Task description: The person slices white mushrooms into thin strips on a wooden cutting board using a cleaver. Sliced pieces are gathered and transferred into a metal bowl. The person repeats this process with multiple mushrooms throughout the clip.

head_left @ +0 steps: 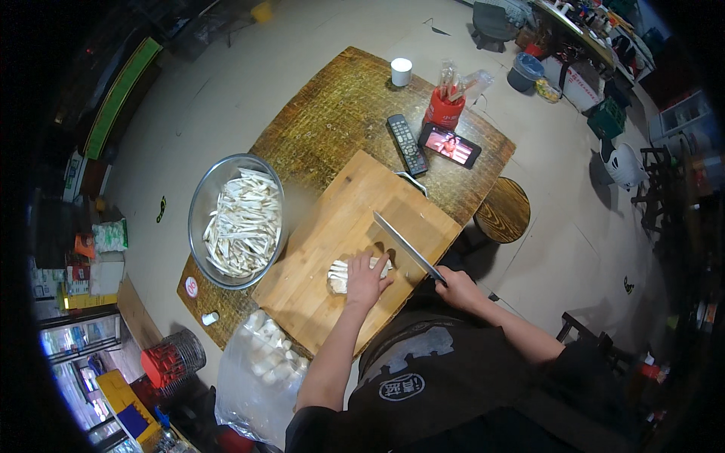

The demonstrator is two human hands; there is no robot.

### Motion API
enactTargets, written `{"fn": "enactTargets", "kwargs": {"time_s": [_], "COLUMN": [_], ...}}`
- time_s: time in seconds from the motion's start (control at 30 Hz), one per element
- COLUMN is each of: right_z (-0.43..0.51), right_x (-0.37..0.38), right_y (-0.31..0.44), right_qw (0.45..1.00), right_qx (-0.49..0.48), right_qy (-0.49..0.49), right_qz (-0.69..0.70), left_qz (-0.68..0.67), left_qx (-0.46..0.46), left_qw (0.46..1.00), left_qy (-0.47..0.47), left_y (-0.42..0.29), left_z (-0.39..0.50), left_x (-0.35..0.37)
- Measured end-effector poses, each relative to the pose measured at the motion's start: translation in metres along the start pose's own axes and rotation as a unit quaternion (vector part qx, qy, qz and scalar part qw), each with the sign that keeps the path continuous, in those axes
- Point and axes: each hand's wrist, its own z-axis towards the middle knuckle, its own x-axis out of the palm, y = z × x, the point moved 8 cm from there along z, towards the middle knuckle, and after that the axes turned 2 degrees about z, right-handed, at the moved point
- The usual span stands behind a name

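Observation:
My left hand (366, 280) rests on a row of pale mushroom slices (338, 276), its fingers spread over them and holding them against the wooden cutting board (317, 306). In my right hand (459, 287) is the handle of a kitchen knife (408, 244). The blade points up and away over the board, apart from the slices. Left of the board stands a large round bowl (195, 226) with many cut white strips (243, 226) in it. A clear plastic bag (243, 396) of whole white mushrooms (272, 351) lies at the board's near left corner.
On the wooden table (317, 119) are a remote control (407, 144), a phone (450, 145) with a lit screen, a red chopstick holder (443, 110) and a white cup (401, 72). A small white cup (210, 318) lies near the left edge. A round stool (503, 209) stands at the right.

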Motion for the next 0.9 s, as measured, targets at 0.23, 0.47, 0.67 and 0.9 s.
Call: {"fn": "enactTargets", "kwargs": {"time_s": [0.23,0.47,0.67,0.9], "right_z": [-0.008,-0.009,-0.011,-0.008], "right_x": [0.004,0.004,0.002,0.004], "right_y": [0.0,0.007,0.014,0.007], "right_qw": [0.997,0.996,0.995,0.992], "right_qx": [-0.045,0.001,0.009,-0.011], "right_qy": [0.056,0.083,0.079,0.041], "right_qz": [-0.019,-0.02,-0.068,-0.12], "left_qz": [0.068,0.041,0.024,0.022], "left_qx": [-0.005,-0.003,0.0,-0.008], "left_qw": [0.997,0.999,1.0,0.999], "left_qy": [0.025,0.011,0.017,0.023], "left_y": [0.019,0.013,0.002,0.007], "left_z": [-0.01,-0.013,-0.009,-0.01], "left_x": [0.01,-0.004,0.004,0.011]}}
